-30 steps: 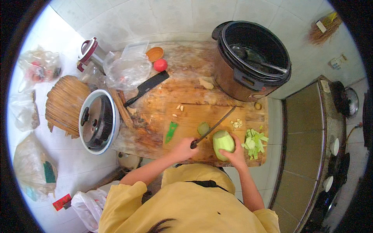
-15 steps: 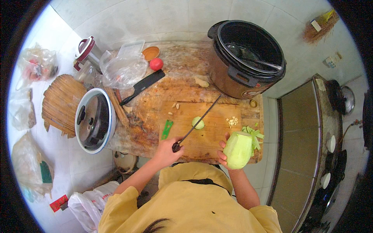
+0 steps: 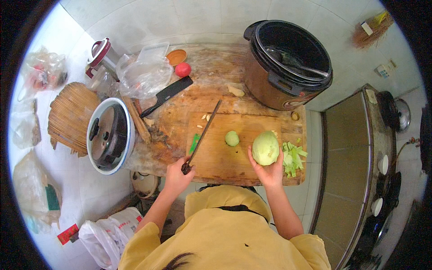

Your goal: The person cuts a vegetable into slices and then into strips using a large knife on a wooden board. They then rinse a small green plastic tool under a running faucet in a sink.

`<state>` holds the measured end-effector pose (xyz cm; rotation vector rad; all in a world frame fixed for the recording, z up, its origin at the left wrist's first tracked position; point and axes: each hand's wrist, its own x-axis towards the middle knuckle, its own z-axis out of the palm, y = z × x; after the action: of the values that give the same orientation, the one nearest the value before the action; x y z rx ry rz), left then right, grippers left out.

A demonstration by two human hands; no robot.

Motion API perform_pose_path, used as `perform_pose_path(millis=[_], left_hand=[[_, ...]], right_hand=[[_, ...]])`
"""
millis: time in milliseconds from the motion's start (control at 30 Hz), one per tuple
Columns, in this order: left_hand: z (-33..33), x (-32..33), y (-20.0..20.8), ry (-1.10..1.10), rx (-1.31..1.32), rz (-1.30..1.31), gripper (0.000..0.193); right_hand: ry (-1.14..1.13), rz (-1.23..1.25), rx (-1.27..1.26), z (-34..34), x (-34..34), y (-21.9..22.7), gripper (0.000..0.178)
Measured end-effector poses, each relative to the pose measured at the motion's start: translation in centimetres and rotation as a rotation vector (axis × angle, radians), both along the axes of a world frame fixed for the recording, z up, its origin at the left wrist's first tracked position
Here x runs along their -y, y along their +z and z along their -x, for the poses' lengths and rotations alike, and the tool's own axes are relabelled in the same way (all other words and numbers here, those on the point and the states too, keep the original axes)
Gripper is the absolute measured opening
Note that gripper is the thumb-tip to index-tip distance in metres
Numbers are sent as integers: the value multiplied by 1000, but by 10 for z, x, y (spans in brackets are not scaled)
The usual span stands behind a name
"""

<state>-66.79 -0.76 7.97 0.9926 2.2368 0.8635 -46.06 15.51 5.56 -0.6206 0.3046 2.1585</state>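
My left hand (image 3: 180, 173) is closed round the dark handle of a kitchen knife (image 3: 204, 132). Its blade, seen nearly edge-on, slants away over the wooden cutting board (image 3: 216, 168). In my right hand (image 3: 269, 173) rests a peeled pale green gourd (image 3: 266, 147), fingers cupped round its lower side. A small round cut piece of gourd (image 3: 232, 138) lies on the board between the hands. Right of the gourd are green peelings (image 3: 293, 158). A green-handled tool (image 3: 195, 143), partly behind the knife, lies beside my left hand. Several garlic cloves (image 3: 205, 118) sit near the blade.
A large electric cooker pot (image 3: 288, 67) stands open at the far right, a utensil inside. A black cleaver (image 3: 168, 95), ginger (image 3: 235, 91), a red round item (image 3: 183, 69) and plastic bags (image 3: 146, 74) lie farther back. A lidded white basin (image 3: 110, 135) sits left.
The knife has swung left and now points more away from me. My right hand has brought the gourd over the board and turned it; the peelings and chopped pieces show differently.
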Motion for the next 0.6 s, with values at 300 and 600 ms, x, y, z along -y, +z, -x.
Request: perform_pose_path(millis=[300,600], left_hand=[[-3,17,-6,49,-45,-89,35],[-3,34,-18,87,-46,-155,33]], right_hand=[[190,-162,317,6,-7,-7,53],[484,-1312,1796,44,-59,-45,79]])
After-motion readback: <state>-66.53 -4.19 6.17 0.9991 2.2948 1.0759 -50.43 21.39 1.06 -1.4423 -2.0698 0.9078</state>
